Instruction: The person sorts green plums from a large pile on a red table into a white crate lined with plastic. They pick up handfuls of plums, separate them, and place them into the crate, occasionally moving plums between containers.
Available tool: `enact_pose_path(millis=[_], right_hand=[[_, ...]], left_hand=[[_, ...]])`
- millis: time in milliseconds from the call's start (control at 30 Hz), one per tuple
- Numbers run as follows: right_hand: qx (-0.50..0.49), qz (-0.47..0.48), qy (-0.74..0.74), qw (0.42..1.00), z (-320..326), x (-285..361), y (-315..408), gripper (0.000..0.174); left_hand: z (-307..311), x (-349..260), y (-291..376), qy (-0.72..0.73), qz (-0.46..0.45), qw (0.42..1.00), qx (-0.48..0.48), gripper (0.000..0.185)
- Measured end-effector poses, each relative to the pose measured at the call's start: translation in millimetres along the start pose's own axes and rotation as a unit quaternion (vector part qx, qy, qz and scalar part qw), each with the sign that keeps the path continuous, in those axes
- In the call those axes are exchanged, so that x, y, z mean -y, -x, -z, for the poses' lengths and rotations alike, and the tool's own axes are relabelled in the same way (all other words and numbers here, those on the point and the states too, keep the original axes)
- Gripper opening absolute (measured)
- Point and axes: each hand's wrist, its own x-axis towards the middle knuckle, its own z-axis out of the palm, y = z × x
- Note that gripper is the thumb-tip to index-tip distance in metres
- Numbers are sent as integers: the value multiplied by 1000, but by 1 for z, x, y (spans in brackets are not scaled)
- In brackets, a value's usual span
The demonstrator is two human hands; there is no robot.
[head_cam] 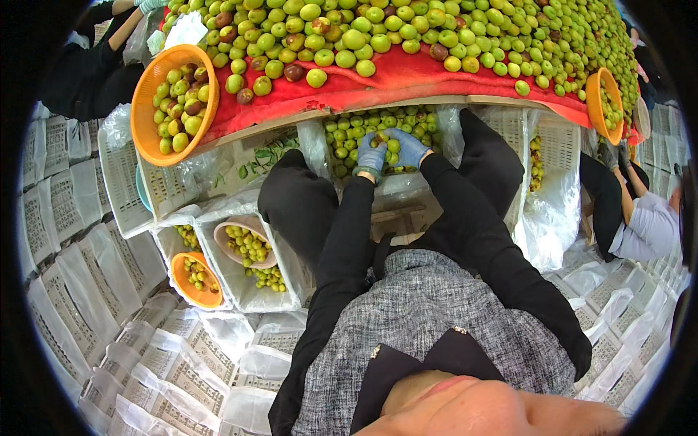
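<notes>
Both my hands wear thin blue gloves and are down in a plastic-lined crate of green jujubes [349, 131] between my knees, below the table's edge. My left hand [372, 153] has its fingers curled by a fruit with a reddish-brown patch; whether it grips that fruit is hard to tell. Beside it, my right hand [408, 148] bends over a few green jujubes, its palm hidden. Above the crate, a large heap of jujubes [354, 41], mostly green with some brown, spreads over a red cloth [403, 71] on the table.
An orange basket [139, 109] of mixed jujubes leans at the table's left edge. Lined crates [294, 272] at left hold an orange basket [177, 272] and a pinkish basket [221, 237]. Another orange basket [592, 103] stands at right, near a co-worker [649, 223]. Many stacked white crates [180, 359] surround me.
</notes>
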Motion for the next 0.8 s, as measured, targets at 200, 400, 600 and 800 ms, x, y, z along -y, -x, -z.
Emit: enact_pose_path(millis=[200, 400, 600, 800], right_hand=[[69, -31, -71, 995, 23, -12, -17, 41], [-26, -47, -38, 998, 25, -7, -21, 48], [-353, 246, 459, 777, -16, 12, 25, 48], [-413, 622, 398, 533, -65, 173, 92, 29]], left_hand=[[-5, 10, 0, -174, -37, 984, -3, 63], [-10, -2, 1, -121, -84, 989, -13, 63], [-3, -32, 18, -7, -110, 991, -74, 64], [17, -97, 43, 134, -140, 979, -62, 40]])
